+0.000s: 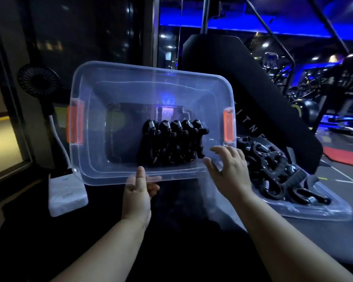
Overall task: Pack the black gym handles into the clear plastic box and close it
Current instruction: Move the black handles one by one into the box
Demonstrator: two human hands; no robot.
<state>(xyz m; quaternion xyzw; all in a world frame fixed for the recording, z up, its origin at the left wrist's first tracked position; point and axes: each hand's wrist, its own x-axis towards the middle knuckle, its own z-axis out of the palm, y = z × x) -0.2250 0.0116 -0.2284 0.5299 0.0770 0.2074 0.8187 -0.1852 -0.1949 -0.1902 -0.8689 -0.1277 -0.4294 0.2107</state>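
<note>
box (pixel 151 94): clear, tilted toward the camera, open top | handles (pixel 172 144): black row inside, right of middle | left hand (pixel 138 192): grip closed on box's near rim | right hand (pixel 229 169): fingers spread, touching near-right rim (holding nothing) | lid (pixel 314 210): right, carrying more handles (pixel 277 171)

Dark tabletop (pixel 181 231): white block (pixel 66 195), clear lid (pixel 318 210).
</note>
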